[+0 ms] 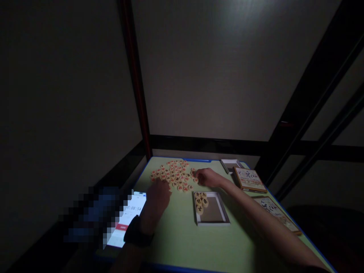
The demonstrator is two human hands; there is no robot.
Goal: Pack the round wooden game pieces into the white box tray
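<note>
Steadily now: the left hand (159,194) and right hand (209,177) are apart, fingers curled at the near and right edges of the spread of xiangqi pieces (173,175) on the green table (176,237). Whether either grips one, I can't tell. Best to pinch each by its rim, lifting straight so neighbours aren't jostled.

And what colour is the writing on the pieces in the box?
Black, on pale, cream-coloured pieces; it shows in the head view.
</note>
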